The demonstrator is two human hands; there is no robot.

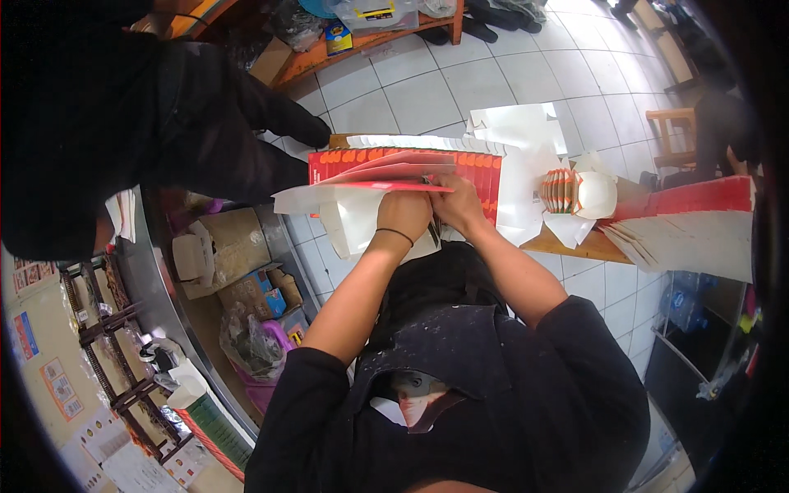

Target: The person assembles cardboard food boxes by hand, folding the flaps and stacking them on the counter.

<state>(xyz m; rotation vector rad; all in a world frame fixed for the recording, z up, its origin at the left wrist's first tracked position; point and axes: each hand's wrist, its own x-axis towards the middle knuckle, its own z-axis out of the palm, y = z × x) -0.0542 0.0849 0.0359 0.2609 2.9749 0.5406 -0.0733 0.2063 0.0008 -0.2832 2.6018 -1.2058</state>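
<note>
In front of my body, a red and white cardboard carton (353, 195) stands partly folded between my hands, its white inner side toward me. My left hand (404, 218), with a dark band on the wrist, is closed against the carton's inside; its fingertips are hidden. Fingers of my right hand (457, 204) are bent around the carton's upper right edge. Just behind both hands lies a long overlapping row of flat red cartons (486, 174) with white edges. To the right, several shaped cartons (560, 191) are nested together on their sides.
Another stack of flat red and white cartons (682, 238) lies at the far right of the wooden bench (538, 243). A person in black (189, 123) stands close on the left, by a metal-edged counter (152, 279). An orange shelf (394, 43) holds boxes and bags at the back.
</note>
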